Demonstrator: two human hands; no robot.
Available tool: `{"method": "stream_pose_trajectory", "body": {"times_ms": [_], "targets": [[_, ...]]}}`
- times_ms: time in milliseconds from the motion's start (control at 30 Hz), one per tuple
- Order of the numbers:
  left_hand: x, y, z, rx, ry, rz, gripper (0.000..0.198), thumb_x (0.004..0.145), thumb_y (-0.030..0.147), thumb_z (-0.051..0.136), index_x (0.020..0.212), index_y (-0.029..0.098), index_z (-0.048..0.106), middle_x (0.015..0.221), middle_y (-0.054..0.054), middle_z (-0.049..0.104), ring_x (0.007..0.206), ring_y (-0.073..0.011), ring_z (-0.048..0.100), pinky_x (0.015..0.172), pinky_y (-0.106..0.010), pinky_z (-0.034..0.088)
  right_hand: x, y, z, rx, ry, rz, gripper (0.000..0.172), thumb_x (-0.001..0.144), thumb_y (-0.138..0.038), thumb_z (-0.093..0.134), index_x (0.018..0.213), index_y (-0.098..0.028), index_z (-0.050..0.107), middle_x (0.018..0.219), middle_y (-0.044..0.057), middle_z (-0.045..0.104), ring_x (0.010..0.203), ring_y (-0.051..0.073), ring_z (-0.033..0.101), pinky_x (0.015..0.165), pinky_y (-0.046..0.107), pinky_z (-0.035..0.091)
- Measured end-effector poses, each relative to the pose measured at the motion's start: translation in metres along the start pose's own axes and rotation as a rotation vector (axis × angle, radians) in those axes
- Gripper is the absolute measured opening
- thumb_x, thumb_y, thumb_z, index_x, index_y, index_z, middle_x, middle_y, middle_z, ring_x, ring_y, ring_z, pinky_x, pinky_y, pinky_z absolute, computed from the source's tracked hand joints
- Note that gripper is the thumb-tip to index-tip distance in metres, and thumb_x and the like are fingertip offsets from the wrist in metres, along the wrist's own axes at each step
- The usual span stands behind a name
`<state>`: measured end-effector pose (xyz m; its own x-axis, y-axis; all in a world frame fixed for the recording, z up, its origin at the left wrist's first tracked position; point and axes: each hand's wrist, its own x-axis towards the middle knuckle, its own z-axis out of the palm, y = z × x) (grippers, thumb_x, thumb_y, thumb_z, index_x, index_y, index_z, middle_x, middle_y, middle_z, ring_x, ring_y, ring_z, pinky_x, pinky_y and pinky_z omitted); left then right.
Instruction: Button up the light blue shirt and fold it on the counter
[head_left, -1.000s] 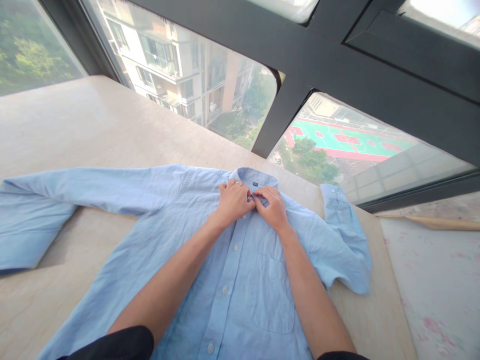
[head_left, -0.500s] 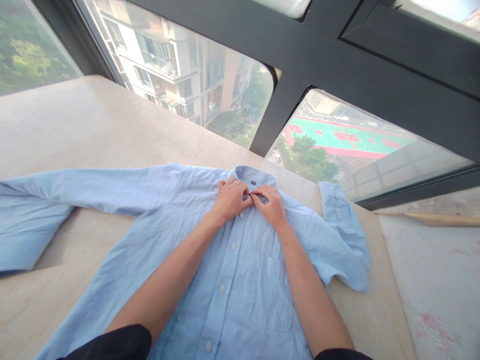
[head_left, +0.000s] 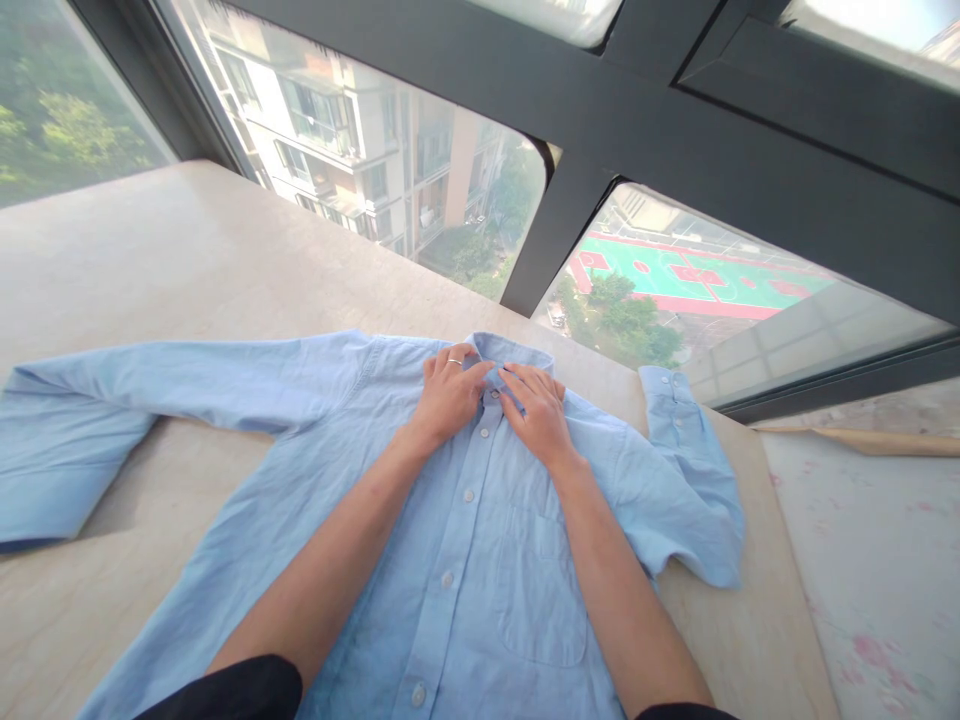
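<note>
A light blue button-up shirt [head_left: 322, 540] lies front up, its button placket running down the middle. Both hands are at its collar [head_left: 517, 350]. My left hand [head_left: 448, 395], with a ring on one finger, has its fingers closed on the left side of the collar, thumb toward the middle. On the other side, my right hand [head_left: 538, 410] holds the collar edge between thumb and fingers; some fingertips are hidden by cloth. Between the hands shows a small button [head_left: 495, 394] at the neck, with another button [head_left: 484, 433] below it. A chest pocket [head_left: 544, 600] lies under my right forearm.
The shirt rests on a pale stone-like ledge [head_left: 202, 270]. One sleeve [head_left: 225, 385] stretches left and folds back; the other sleeve [head_left: 690, 490] is bent with its cuff upward. Dark window frames [head_left: 600, 110] border the far side. Flowered fabric [head_left: 877, 560] lies at right.
My fingers have parted from their pinch together at the neck button, which now shows between them. Both hands have shifted slightly outward onto the collar. The shirt body lies as before.
</note>
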<state>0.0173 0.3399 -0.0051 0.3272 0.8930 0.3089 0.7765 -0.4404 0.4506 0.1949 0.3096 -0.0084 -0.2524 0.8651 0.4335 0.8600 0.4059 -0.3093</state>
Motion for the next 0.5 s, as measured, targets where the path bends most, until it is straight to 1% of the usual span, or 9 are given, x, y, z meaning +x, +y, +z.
{"method": "stream_pose_trajectory", "body": {"times_ms": [67, 133, 200, 267, 333, 400, 500], "targets": [[-0.0012, -0.0011, 0.0027, 0.02, -0.006, 0.047, 0.046, 0.091, 0.014, 0.045, 0.13, 0.033, 0.06, 0.152, -0.01, 0.038, 0.142, -0.0316, 0.027, 0.106, -0.052, 0.029, 0.0, 0.0001, 0.0009, -0.011, 0.0, 0.028, 0.035, 0.1, -0.03, 0.042, 0.129, -0.025, 0.061, 0.128, 0.007, 0.065, 0.127, 0.026, 0.049, 0.104, 0.045, 0.03], [-0.0015, -0.0016, 0.0047, 0.032, -0.032, 0.074, 0.05, 0.09, 0.01, 0.042, 0.13, 0.034, 0.059, 0.16, -0.007, 0.026, 0.149, -0.031, 0.012, 0.11, -0.056, 0.023, 0.0001, 0.0013, 0.0024, -0.017, 0.011, 0.067, 0.035, 0.102, -0.031, 0.038, 0.127, -0.024, 0.063, 0.12, 0.008, 0.069, 0.123, 0.026, 0.051, 0.104, 0.046, 0.026], [-0.0007, -0.0015, 0.0056, 0.035, -0.061, 0.078, 0.046, 0.09, 0.011, 0.041, 0.123, 0.033, 0.064, 0.162, -0.004, 0.022, 0.151, -0.0302, 0.005, 0.113, -0.058, 0.018, 0.0003, 0.0025, 0.0037, -0.03, 0.011, 0.088, 0.032, 0.102, -0.032, 0.041, 0.118, -0.024, 0.067, 0.109, 0.007, 0.071, 0.115, 0.025, 0.054, 0.103, 0.046, 0.024], [0.0009, -0.001, 0.0057, 0.035, -0.07, 0.061, 0.036, 0.092, 0.015, 0.041, 0.11, 0.03, 0.069, 0.162, -0.004, 0.024, 0.151, -0.0301, 0.006, 0.114, -0.059, 0.015, 0.0007, 0.0031, 0.0043, -0.046, 0.006, 0.111, 0.028, 0.101, -0.031, 0.045, 0.106, -0.024, 0.071, 0.1, 0.006, 0.071, 0.107, 0.024, 0.055, 0.101, 0.045, 0.023], [0.0029, -0.0009, 0.0053, 0.039, -0.053, 0.035, 0.029, 0.094, 0.02, 0.042, 0.099, 0.026, 0.07, 0.159, -0.007, 0.029, 0.151, -0.0306, 0.009, 0.113, -0.059, 0.017, 0.0013, 0.0031, 0.0042, -0.042, 0.002, 0.145, 0.025, 0.1, -0.03, 0.048, 0.096, -0.024, 0.072, 0.093, 0.005, 0.071, 0.102, 0.023, 0.055, 0.099, 0.044, 0.023], [0.0048, -0.0013, 0.005, 0.049, -0.028, 0.017, 0.026, 0.095, 0.021, 0.042, 0.094, 0.023, 0.069, 0.157, -0.01, 0.033, 0.15, -0.0308, 0.013, 0.112, -0.059, 0.02, 0.0019, 0.0027, 0.0038, -0.028, 0.007, 0.186, 0.025, 0.099, -0.028, 0.049, 0.09, -0.024, 0.072, 0.091, 0.004, 0.071, 0.101, 0.023, 0.055, 0.099, 0.043, 0.022], [0.0065, -0.0026, 0.005, 0.066, -0.003, 0.015, 0.023, 0.093, 0.017, 0.044, 0.091, 0.021, 0.067, 0.153, -0.012, 0.037, 0.148, -0.0305, 0.018, 0.111, -0.057, 0.023, 0.0024, 0.0019, 0.0035, -0.011, 0.025, 0.23, 0.025, 0.098, -0.027, 0.05, 0.085, -0.024, 0.071, 0.089, 0.002, 0.071, 0.1, 0.023, 0.056, 0.099, 0.044, 0.021]]}}
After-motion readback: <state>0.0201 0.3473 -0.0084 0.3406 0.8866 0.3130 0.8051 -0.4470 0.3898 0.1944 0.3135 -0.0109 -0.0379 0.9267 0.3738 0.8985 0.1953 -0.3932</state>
